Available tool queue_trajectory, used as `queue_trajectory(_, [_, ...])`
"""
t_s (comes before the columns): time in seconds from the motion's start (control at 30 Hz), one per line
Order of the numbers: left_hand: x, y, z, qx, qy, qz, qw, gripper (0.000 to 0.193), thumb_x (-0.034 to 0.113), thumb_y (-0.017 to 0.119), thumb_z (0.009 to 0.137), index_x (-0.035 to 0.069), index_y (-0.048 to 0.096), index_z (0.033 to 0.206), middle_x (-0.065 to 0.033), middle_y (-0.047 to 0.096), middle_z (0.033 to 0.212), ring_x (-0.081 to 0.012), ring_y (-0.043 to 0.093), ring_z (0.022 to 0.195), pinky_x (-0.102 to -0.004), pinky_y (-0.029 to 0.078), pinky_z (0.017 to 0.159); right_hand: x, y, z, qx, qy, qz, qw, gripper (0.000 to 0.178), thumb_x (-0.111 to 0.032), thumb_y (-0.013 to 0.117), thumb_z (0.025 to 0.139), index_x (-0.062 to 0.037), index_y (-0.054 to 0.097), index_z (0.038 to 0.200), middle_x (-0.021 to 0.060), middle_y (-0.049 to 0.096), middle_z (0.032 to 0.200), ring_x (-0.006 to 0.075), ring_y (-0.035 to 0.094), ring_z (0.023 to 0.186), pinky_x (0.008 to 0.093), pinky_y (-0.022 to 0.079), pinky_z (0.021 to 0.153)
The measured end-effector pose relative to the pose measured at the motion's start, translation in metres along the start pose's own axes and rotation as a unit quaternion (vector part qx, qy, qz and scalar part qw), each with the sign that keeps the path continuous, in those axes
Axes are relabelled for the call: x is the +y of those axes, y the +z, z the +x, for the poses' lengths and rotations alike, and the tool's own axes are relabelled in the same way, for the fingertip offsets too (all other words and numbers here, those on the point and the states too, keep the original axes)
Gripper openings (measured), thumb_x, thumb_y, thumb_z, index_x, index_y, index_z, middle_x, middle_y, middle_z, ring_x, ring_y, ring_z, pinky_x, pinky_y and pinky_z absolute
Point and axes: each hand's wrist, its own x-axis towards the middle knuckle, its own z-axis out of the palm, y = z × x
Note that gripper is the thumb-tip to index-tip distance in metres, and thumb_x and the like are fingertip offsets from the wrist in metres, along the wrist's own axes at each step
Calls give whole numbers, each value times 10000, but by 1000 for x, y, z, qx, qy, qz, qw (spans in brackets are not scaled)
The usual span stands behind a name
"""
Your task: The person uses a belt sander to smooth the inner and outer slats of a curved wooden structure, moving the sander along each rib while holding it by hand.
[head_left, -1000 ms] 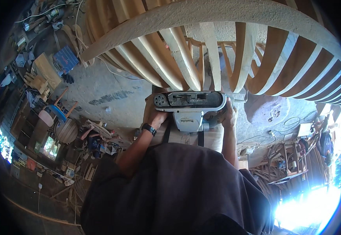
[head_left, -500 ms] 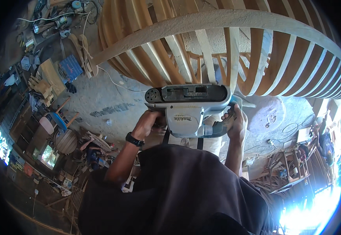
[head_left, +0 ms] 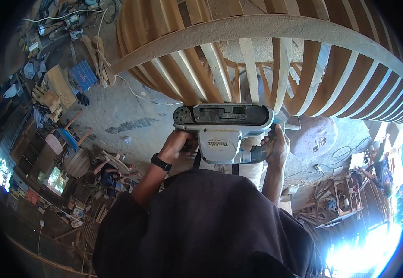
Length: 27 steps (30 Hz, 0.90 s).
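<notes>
With both hands I hold a belt sander (head_left: 217, 143), white-bodied with a dark belt side, level in front of my torso. My left hand (head_left: 177, 142), a black watch on its wrist, is closed round the sander's left end; its fingers are partly hidden. My right hand (head_left: 278, 144) wraps the handle at the right end. Just beyond the sander stands a large curved wooden frame of slats (head_left: 282, 69), with a pale curved rail (head_left: 238, 28) across them. The sander's far side meets the slats' lower ends in the picture; whether it touches them I cannot tell.
A white cord (head_left: 136, 95) runs over the concrete floor (head_left: 127, 111) at the left. Further left are a blue box (head_left: 83, 75), wood offcuts (head_left: 48, 99) and a small blue chair (head_left: 69, 141). Another person (head_left: 382, 169) is at the far right, beside wooden parts.
The sander and my hands sit slightly lower in the picture, and the slats have shifted a little to the right. My grip on the sander looks unchanged. The person at far right shows more clearly.
</notes>
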Motion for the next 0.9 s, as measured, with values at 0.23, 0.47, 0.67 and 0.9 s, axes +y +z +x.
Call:
queue_trajectory(0.23, [-19, 12, 30, -5, 79, -13, 997, 317, -37, 623, 701, 47, 635, 1007, -40, 620, 717, -120, 534, 532, -308, 429, 444, 19, -12, 17, 7, -18, -28, 999, 271, -263, 624, 966, 8, 616, 960, 40, 544, 692, 138, 574, 544, 296, 514, 476])
queue_trajectory(0.47, [-54, 14, 87, 74, 333, 77, 937, 311, -17, 634, 757, 3, 633, 1068, -87, 689, 928, -155, 627, 797, -322, 505, 672, 67, -38, 53, -14, -25, -12, 1000, 296, -314, 617, 972, -23, 615, 922, 45, 573, 672, 133, 568, 537, 295, 513, 493])
queue_trajectory(0.67, [-60, 9, 98, 87, 354, 107, 925, 262, 113, 620, 820, -6, 646, 1052, -102, 703, 964, -208, 655, 863, -360, 518, 741, 80, -41, 57, -12, -20, -8, 1000, 302, -301, 618, 975, 0, 628, 954, 54, 587, 718, 137, 569, 557, 301, 505, 493])
queue_trajectory(0.9, [2, -19, 9, -33, 46, 68, 996, 269, 244, 586, 871, 15, 673, 982, -65, 649, 832, -164, 629, 690, -301, 518, 465, 26, -19, 14, -44, 21, 90, 995, 268, -231, 580, 990, 31, 627, 1024, 81, 599, 749, 177, 587, 599, 334, 519, 530])
